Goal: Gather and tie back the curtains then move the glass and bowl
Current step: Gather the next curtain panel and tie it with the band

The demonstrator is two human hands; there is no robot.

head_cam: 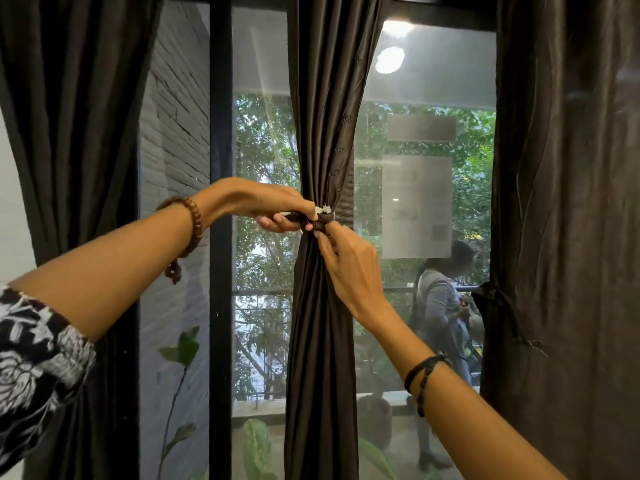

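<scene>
My left hand pinches the tie-back taut around the gathered curtain (middle panel) so my right hand, fingertips closed on it, can knot.

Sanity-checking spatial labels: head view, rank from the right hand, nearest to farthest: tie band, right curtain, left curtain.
1. Tie band: at the fingertips of the right hand, wrapped around the gathered middle curtain.
2. Right curtain: hanging to the hand's right, apart from it.
3. Left curtain: far left, beyond the left hand.

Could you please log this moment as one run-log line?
stage: tying | left hand: grip on tie-back | right hand: grip on tie-back | middle curtain: gathered
</scene>
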